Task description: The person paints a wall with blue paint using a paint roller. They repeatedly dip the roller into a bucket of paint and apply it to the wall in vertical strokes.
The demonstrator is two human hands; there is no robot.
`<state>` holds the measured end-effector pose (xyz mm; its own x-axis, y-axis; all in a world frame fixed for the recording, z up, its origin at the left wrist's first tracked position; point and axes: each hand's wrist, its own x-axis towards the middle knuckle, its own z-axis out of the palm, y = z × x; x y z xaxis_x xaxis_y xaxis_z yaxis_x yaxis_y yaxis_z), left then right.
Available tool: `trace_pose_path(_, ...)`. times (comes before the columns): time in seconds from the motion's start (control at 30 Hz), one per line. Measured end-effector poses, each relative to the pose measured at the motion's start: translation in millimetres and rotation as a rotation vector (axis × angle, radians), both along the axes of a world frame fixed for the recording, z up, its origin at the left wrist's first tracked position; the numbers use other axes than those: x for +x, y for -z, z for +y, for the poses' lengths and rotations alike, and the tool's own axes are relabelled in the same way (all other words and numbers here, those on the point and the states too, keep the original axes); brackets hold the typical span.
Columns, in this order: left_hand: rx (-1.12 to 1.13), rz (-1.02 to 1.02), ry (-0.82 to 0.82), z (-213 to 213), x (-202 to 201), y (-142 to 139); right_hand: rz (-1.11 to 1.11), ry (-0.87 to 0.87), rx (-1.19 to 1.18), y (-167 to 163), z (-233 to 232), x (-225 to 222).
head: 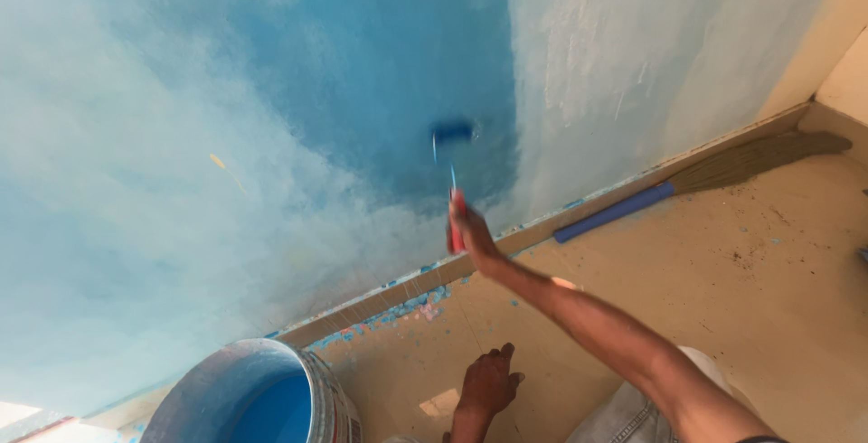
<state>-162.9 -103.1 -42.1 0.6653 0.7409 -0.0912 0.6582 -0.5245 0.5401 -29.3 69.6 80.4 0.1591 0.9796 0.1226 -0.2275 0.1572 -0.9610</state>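
Rolling blue paint: right hand [468,230] fist-clamped on paint roller [452,132] handle, left hand [488,382] splayed on floor [723,271]; reload from paint bucket [253,393] probably next.

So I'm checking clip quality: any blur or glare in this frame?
Head view: the paint roller is smeared by motion blur, the right hand slightly soft; bright patches wash out the pale wall; the left hand, paint bucket and broom read sharper.
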Motion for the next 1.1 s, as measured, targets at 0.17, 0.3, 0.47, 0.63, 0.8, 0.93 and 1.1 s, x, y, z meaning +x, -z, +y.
trace_pose_path(0.17,-0.003,0.002,0.000,2,-2,-4,-0.022,0.008,0.003,3,-1,13)
trace_pose_path(0.3,-0.020,0.014,0.004,0,0,-2,-0.042,0.092,0.204,-78,53,57)
trace_pose_path(0.47,-0.015,-0.003,0.007,-3,2,-2,-0.125,0.107,0.178,-80,48,82)
trace_pose_path(0.63,-0.010,0.018,-0.001,-2,1,-9,-0.132,0.087,-0.045,7,-11,64)
trace_pose_path(0.8,-0.014,0.010,0.008,-3,0,-9,-0.233,0.104,0.125,-28,12,89)
trace_pose_path(0.93,0.006,-0.015,0.002,-4,1,-4,-0.212,0.109,0.197,-96,52,119)
trace_pose_path(1.1,0.001,-0.021,0.001,-4,1,-4,-0.272,0.101,0.168,-48,31,119)
